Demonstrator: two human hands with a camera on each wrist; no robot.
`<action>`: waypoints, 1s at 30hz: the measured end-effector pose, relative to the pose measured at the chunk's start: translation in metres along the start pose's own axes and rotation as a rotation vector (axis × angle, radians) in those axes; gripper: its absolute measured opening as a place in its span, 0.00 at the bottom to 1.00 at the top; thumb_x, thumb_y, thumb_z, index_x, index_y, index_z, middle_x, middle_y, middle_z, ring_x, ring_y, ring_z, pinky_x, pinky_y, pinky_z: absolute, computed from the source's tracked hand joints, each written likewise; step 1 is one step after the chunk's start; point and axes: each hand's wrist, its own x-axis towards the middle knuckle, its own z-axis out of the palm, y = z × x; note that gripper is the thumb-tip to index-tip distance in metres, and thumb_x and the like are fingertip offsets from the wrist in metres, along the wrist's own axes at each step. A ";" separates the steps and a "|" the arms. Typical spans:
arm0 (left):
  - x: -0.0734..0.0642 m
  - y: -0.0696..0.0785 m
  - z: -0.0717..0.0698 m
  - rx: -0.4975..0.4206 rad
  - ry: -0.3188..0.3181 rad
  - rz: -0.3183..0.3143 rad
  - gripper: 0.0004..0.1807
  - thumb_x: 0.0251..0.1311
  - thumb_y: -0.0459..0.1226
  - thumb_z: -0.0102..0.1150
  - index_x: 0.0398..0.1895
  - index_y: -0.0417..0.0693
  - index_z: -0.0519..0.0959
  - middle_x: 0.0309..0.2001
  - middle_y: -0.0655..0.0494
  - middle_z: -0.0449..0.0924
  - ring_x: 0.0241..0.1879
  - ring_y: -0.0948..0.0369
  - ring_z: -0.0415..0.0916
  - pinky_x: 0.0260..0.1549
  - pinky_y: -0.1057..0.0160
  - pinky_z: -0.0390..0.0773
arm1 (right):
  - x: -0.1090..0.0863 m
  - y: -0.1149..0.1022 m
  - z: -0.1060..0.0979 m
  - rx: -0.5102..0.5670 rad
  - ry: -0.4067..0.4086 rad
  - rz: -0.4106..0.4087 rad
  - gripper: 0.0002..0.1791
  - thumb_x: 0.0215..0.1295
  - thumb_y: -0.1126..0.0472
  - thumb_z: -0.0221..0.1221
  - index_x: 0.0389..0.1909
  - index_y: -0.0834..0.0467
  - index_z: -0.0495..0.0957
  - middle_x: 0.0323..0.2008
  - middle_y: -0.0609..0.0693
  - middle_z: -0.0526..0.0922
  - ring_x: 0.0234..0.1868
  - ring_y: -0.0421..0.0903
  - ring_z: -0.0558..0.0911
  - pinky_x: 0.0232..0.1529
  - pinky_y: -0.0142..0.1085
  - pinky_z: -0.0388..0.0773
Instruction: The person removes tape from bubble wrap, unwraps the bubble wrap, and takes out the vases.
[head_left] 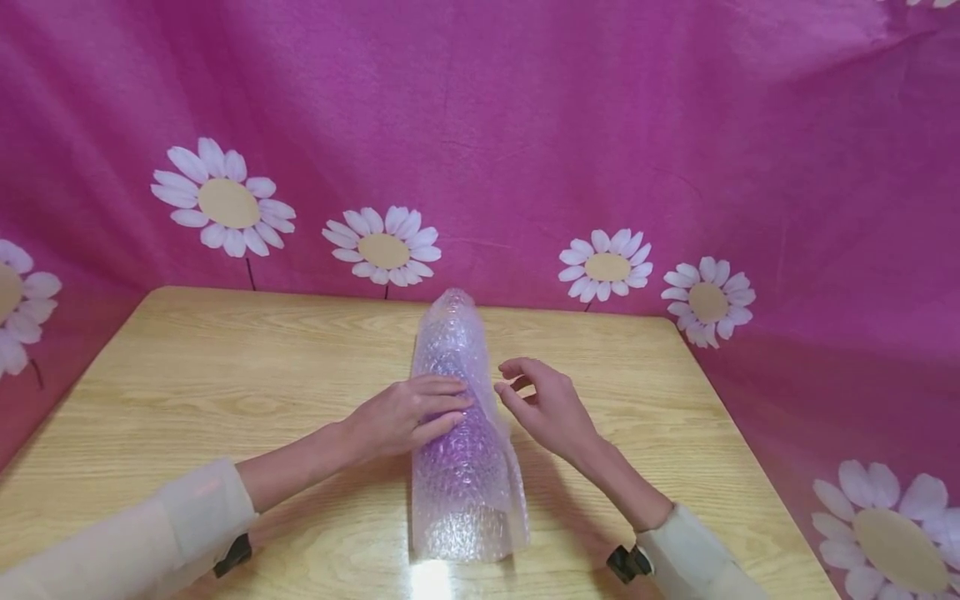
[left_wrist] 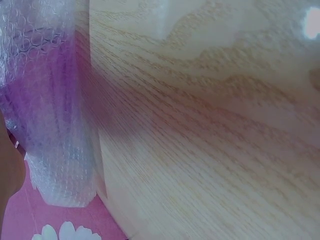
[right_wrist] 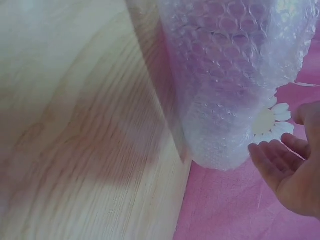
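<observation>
Clear, purple-cored bubble-wrap roll (head_left: 459,475): left hand (head_left: 415,412) spread atop; right hand (head_left: 549,410) apart, loosely curved. I'd press its loose edge (head_left: 517,492) lightly.

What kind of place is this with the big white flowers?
Probably an indoor work corner: there's a wood-grained table, a pink cloth with white flowers behind and beside it, and a bubble-wrapped bundle under the person's left hand.
</observation>
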 end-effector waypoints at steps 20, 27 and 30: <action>0.000 -0.001 0.002 0.014 0.034 0.037 0.16 0.65 0.38 0.63 0.54 0.42 0.84 0.55 0.50 0.83 0.61 0.54 0.75 0.62 0.55 0.72 | 0.032 0.007 0.029 -0.031 -0.093 0.017 0.23 0.66 0.57 0.63 0.59 0.63 0.75 0.59 0.60 0.76 0.55 0.57 0.78 0.46 0.47 0.83; 0.001 0.000 0.001 0.015 0.057 0.055 0.16 0.64 0.37 0.64 0.53 0.42 0.85 0.54 0.50 0.83 0.60 0.54 0.76 0.61 0.55 0.73 | 0.044 0.006 0.034 -0.106 -0.083 -0.039 0.25 0.63 0.57 0.65 0.58 0.66 0.76 0.60 0.62 0.75 0.62 0.56 0.74 0.63 0.48 0.72; 0.001 0.000 0.000 0.015 0.056 0.058 0.16 0.64 0.37 0.64 0.53 0.42 0.85 0.54 0.50 0.83 0.60 0.54 0.76 0.62 0.56 0.72 | 0.049 0.006 0.035 -0.120 -0.100 -0.034 0.26 0.63 0.57 0.66 0.58 0.67 0.76 0.61 0.62 0.75 0.63 0.57 0.74 0.65 0.48 0.70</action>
